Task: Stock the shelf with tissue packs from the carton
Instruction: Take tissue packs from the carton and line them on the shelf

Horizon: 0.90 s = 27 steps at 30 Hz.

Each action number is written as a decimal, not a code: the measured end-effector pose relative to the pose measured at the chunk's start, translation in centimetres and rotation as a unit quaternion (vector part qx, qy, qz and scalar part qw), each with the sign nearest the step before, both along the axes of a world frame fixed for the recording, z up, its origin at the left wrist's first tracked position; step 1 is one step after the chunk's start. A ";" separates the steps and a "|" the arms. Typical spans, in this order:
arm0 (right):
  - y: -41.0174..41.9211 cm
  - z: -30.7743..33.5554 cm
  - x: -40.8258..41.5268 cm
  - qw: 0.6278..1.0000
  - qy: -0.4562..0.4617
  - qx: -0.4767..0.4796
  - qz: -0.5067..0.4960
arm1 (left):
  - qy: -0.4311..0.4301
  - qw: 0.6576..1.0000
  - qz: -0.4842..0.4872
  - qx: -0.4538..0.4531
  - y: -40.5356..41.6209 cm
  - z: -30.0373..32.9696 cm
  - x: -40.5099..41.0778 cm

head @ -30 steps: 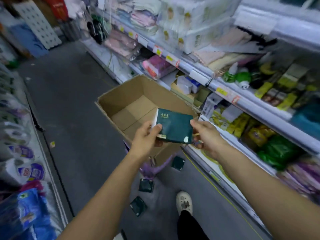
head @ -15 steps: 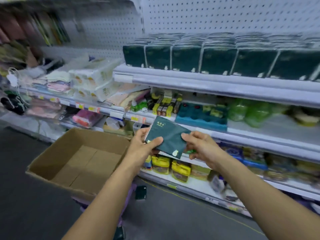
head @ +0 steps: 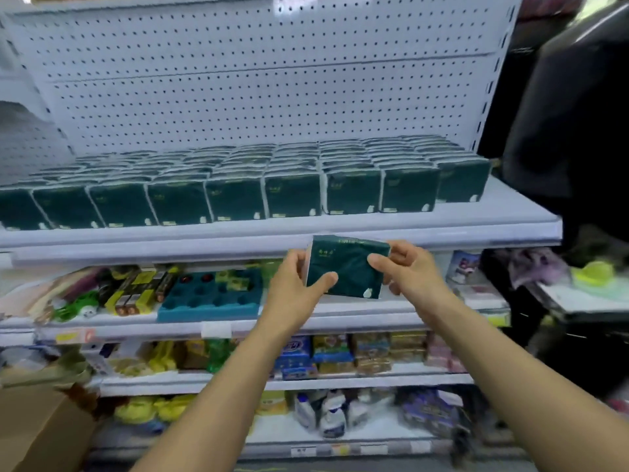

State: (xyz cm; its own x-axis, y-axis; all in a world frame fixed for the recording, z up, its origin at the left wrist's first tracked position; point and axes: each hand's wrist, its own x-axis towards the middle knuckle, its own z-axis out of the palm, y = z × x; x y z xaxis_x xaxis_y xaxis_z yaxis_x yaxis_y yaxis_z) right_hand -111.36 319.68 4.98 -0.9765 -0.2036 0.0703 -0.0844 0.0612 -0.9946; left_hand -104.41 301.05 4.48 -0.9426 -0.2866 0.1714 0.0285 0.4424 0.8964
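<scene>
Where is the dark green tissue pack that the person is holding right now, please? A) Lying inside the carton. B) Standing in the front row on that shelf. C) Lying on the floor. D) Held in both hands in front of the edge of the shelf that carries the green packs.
D: the left hand and right hand both grip the tissue pack in the air, just below the top shelf edge and its rows of stocked packs.

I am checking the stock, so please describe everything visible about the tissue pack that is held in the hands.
The tissue pack is dark green, flat and soft-looking, with small pale print near its top and a white mark at its lower corner. It is slightly tilted, just below the front edge of the top shelf. The left hand and right hand pinch its sides.
</scene>
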 end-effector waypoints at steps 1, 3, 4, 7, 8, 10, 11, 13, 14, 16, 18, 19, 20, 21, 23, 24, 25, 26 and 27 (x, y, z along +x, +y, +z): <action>1.9 0.5 -1.2 1.000 0.007 -0.008 -0.012 | 0.004 0.999 -0.001 -0.034 1.8 0.5 -1.5; 5.5 1.5 -3.4 0.999 0.026 -0.019 -0.035 | 0.028 0.995 -0.005 -0.098 5.0 1.3 -4.4; 7.4 2.0 -4.6 0.998 0.040 -0.020 -0.046 | 0.048 0.991 -0.008 -0.123 6.5 1.6 -5.9; 12.8 3.5 -8.1 0.993 0.079 -0.020 -0.085 | 0.109 0.978 0.005 -0.177 10.5 2.9 -10.1; 14.4 4.0 -9.3 0.991 0.088 -0.019 -0.101 | 0.127 0.974 0.020 -0.189 11.5 3.4 -11.4; 17.1 4.6 -11.6 0.986 0.108 -0.019 -0.125 | 0.150 0.963 0.055 -0.216 13.0 4.4 -14.0; 18.3 4.9 -12.6 0.984 0.119 -0.018 -0.132 | 0.152 0.954 0.071 -0.247 13.4 4.7 -15.3; 20.0 5.3 -14.2 0.980 0.135 -0.016 -0.144 | 0.136 0.925 0.086 -0.344 13.7 5.1 -17.5; 20.6 5.5 -14.9 0.980 0.141 -0.012 -0.143 | 0.119 0.906 0.085 -0.397 13.7 5.1 -18.4; 21.3 5.3 -16.5 0.978 0.150 0.003 -0.143 | 0.095 0.869 0.080 -0.479 13.5 5.2 -19.6; 21.4 4.6 -18.1 0.978 0.152 0.022 -0.141 | 0.077 0.845 0.076 -0.524 13.3 5.3 -20.5; 21.4 4.2 -18.9 0.979 0.147 0.031 -0.139 | 0.067 0.838 0.076 -0.537 13.1 5.4 -20.8; 21.3 3.8 -19.5 0.980 0.137 0.036 -0.137 | 0.057 0.835 0.078 -0.541 12.9 5.4 -21.1; 21.2 3.4 -20.1 0.981 0.128 0.037 -0.138 | 0.049 0.837 0.081 -0.540 12.7 5.5 -21.3; 20.8 3.1 -20.9 0.982 0.123 0.042 -0.139 | 0.040 0.841 0.084 -0.533 12.4 5.7 -21.7; 20.5 3.1 -21.1 0.981 0.124 0.051 -0.141 | 0.039 0.841 0.081 -0.533 12.3 5.8 -21.8; 20.3 3.1 -21.4 0.980 0.126 0.059 -0.145 | 0.039 0.839 0.075 -0.537 12.3 5.9 -22.0; 20.1 3.1 -21.6 0.978 0.124 0.067 -0.152 | 0.039 0.836 0.069 -0.543 12.4 5.9 -22.2; 19.9 3.0 -21.9 0.977 0.121 0.072 -0.160 | 0.038 0.832 0.066 -0.549 12.4 5.9 -22.4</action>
State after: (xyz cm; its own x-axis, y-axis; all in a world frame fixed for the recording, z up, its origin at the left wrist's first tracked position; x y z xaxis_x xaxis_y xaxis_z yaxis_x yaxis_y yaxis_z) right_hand -133.27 339.55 8.02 -0.9501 0.0836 0.3005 -0.2702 0.2607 -0.9268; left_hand -126.78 313.44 10.42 -0.8895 -0.0178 0.4566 -0.0474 0.9974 -0.0534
